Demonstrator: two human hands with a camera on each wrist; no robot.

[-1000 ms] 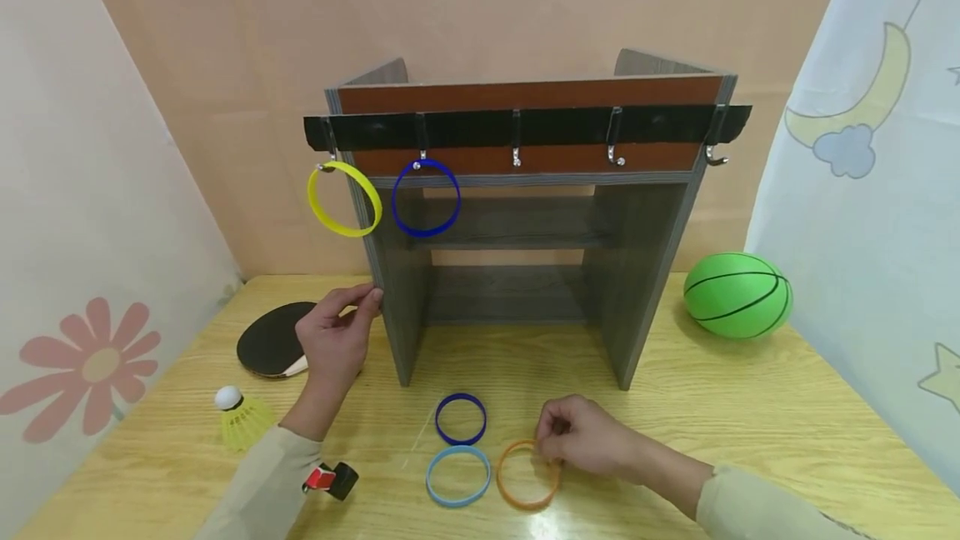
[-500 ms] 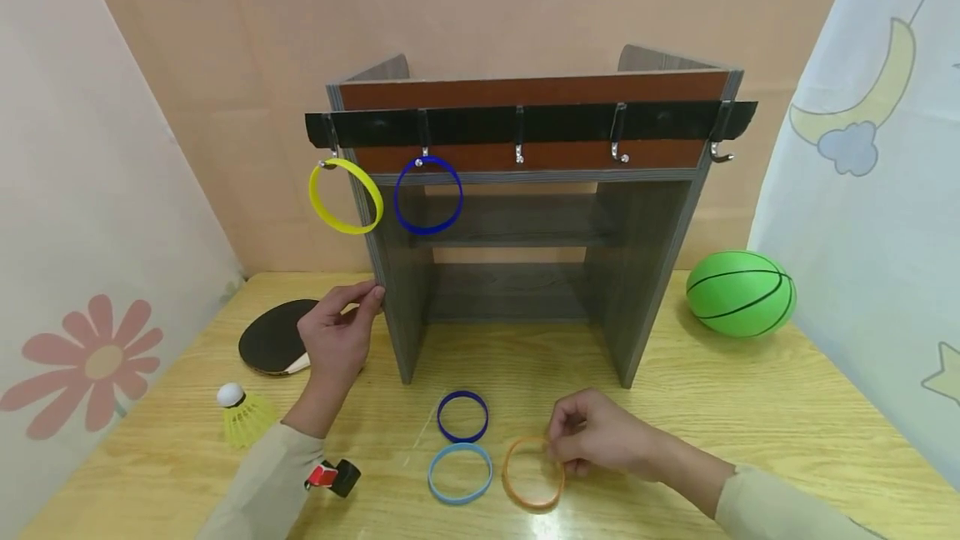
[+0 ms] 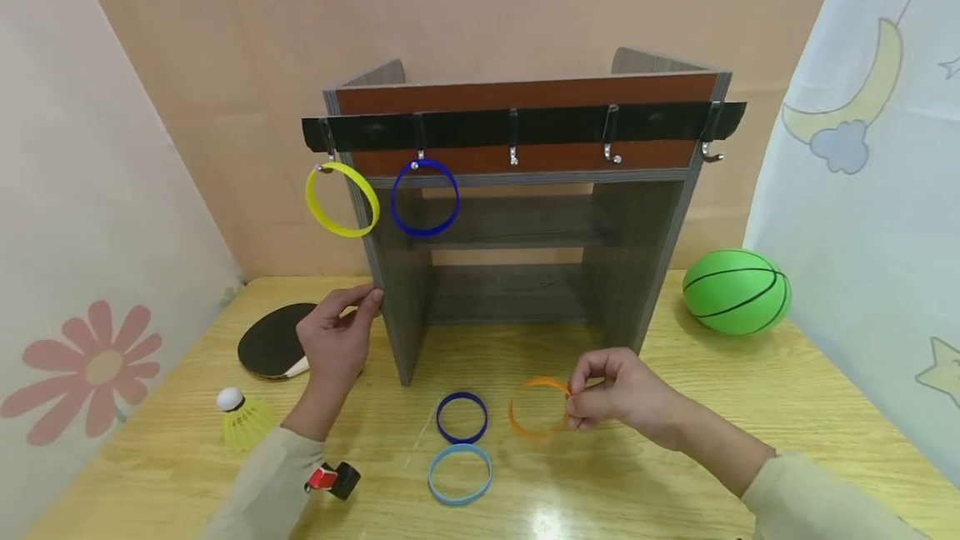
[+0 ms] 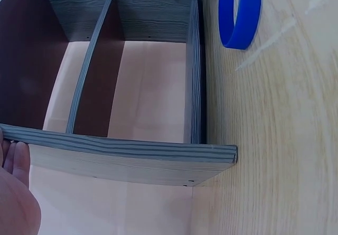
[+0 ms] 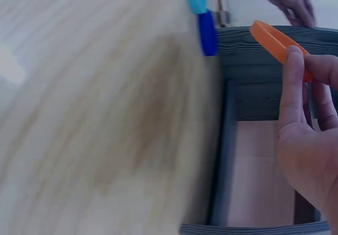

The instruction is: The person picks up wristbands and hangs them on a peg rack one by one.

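My right hand (image 3: 626, 398) pinches an orange silicone wristband (image 3: 534, 434) by its right side, lifted off the table in front of the shelf. In the right wrist view the thumb and fingers hold that orange wristband (image 5: 277, 42) tilted. My left hand (image 3: 337, 336) grips the front edge of the grey wooden shelf's (image 3: 397, 332) left side panel. A dark blue wristband (image 3: 462, 395) and a light blue wristband (image 3: 460, 502) lie touching on the table. From the shelf's hooks hang a yellow wristband (image 3: 341, 232) at the far left and a blue wristband (image 3: 425, 232) beside it.
A black rail (image 3: 465, 130) with several metal hooks crosses the shelf's top front. Left of it lie a black table tennis bat (image 3: 270, 344) and a yellow shuttlecock (image 3: 243, 419). A green ball (image 3: 737, 292) sits at the right.
My right hand has picked the orange wristband up off the table and carried it away from me, toward the shelf. The left hand stays at the side panel.
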